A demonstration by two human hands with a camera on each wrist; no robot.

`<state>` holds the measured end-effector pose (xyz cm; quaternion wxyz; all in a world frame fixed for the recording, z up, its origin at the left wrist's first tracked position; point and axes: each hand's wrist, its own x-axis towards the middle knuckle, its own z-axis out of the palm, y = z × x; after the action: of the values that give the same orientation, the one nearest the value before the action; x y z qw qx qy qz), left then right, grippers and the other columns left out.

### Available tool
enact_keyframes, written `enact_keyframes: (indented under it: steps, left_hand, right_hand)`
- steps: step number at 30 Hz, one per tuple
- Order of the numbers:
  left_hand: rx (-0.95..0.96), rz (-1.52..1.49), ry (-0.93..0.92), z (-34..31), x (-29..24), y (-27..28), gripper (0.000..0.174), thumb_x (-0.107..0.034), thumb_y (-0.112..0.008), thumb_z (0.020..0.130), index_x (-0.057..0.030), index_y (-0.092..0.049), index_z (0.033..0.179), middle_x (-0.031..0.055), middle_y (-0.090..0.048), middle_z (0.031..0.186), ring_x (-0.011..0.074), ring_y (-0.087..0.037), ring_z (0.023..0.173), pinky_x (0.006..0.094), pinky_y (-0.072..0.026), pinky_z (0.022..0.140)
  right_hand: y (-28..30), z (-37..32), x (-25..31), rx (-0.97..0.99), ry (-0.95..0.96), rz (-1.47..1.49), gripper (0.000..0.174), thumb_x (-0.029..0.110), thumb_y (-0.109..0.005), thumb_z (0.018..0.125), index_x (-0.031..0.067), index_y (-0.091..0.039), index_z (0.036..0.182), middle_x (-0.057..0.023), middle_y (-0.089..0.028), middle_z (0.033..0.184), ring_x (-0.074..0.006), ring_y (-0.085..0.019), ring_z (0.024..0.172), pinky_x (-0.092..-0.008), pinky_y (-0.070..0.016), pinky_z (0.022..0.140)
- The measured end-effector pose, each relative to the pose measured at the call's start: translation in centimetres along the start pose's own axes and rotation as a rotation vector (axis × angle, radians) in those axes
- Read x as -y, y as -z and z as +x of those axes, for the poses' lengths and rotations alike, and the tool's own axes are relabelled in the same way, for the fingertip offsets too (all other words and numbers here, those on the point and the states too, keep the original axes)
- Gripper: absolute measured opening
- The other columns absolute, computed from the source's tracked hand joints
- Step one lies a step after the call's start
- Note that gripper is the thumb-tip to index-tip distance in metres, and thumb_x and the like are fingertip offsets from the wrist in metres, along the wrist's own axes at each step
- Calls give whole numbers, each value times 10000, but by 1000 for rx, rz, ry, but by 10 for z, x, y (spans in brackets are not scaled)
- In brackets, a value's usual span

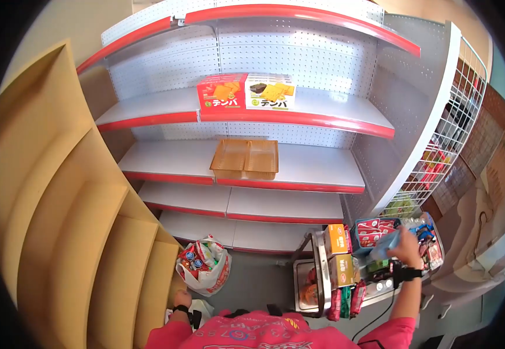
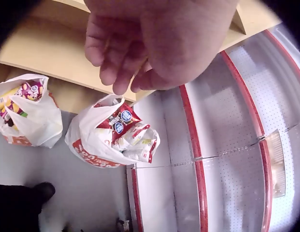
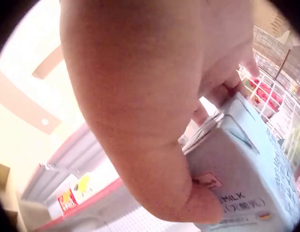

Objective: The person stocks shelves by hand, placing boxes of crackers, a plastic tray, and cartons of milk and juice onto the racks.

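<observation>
My right hand grips a light blue milk carton over the loaded cart at the lower right. In the right wrist view the thumb lies along one printed face of the carton, and the other fingers are partly hidden behind its folded top. My left hand hangs with loosely curled fingers and holds nothing. Below it in the left wrist view stands a white plastic bag filled with snack packets. A second bag with purple and yellow packs stands beside it.
A red-edged shelf unit faces me, bearing a red cracker box, a white one and an amber divided tray. Wooden shelving rises at left. The cart holds orange boxes and several packets beside its metal handle.
</observation>
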<state>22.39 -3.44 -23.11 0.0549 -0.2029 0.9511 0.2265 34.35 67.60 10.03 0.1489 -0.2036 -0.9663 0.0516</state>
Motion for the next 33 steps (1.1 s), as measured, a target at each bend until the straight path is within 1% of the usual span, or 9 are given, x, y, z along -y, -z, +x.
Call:
enact_keyframes:
  steps: [2, 6, 8, 10, 14, 21, 28, 30, 33]
  left_hand:
    - [-24, -10, -17, 11, 1, 6, 233, -187, -513, 750, 7, -638, 718, 225, -618, 726, 356, -625, 720, 440, -490, 674]
    - [-42, -48, -25, 27, 3, 6, 265, -194, -502, 769, 25, -634, 700, 194, -622, 643, 333, -632, 639, 416, -503, 618]
    - [124, -81, 65, 36, 14, -3, 283, -223, -515, 748, 25, -651, 764, 263, -609, 816, 415, -600, 801, 479, -472, 744]
    - [230, -61, 136, 50, 27, -17, 283, -226, -515, 752, 22, -649, 773, 268, -607, 832, 415, -595, 819, 479, -468, 753]
    - [254, 158, -62, 65, 3, 0, 291, -255, -525, 766, 4, -652, 807, 249, -615, 852, 400, -596, 829, 472, -467, 749]
    - [18, 93, 20, 123, -41, 10, 314, -279, -545, 776, 13, -645, 721, 233, -617, 738, 407, -604, 724, 468, -482, 656]
    - [11, -56, 135, 177, -84, -36, 338, -292, -572, 775, 20, -600, 649, 238, -593, 638, 400, -601, 626, 466, -480, 566]
    - [-87, 23, -98, 170, -112, -29, 297, -248, -528, 788, 33, -617, 759, 234, -614, 791, 413, -589, 794, 495, -469, 673]
    - [58, 59, -103, 187, -119, -26, 270, -222, -508, 792, 28, -606, 761, 223, -609, 811, 410, -578, 815, 500, -461, 685]
  right_hand:
    - [32, 8, 12, -114, 19, 80, 773, 178, -732, 466, 23, -432, 1161, -198, -588, 949, -373, -569, 869, -408, -467, 764]
    - [94, 42, 59, -112, -63, 548, 787, 130, -719, 494, 66, -402, 1212, -114, -563, 952, -225, -555, 892, -318, -437, 825]
    - [111, 64, 77, -193, 30, 708, 803, 113, -708, 505, 76, -389, 1241, -88, -539, 974, -203, -528, 902, -314, -431, 826]
    - [125, 88, 97, -240, 30, 872, 824, 59, -684, 520, 70, -367, 1281, -107, -526, 987, -205, -524, 902, -314, -428, 821]
    - [143, 144, 147, -312, 36, 1087, 790, 104, -692, 580, 32, -355, 1290, -121, -537, 996, -213, -537, 912, -319, -413, 841]
    - [125, 277, 195, -439, 186, 1269, 758, 96, -738, 633, -7, -339, 1269, -166, -543, 1036, -223, -540, 935, -323, -430, 817]
    - [106, 373, 239, -165, 346, 1187, 729, 103, -738, 619, 49, -369, 1245, -120, -545, 1037, -194, -514, 953, -302, -403, 804]
    - [96, 393, 248, -124, 372, 1241, 744, 61, -764, 599, 37, -372, 1231, -126, -564, 1008, -208, -542, 936, -329, -434, 810]
    - [86, 409, 259, -30, 392, 1194, 739, 77, -748, 613, 59, -373, 1249, -113, -548, 1046, -194, -517, 967, -316, -402, 846]
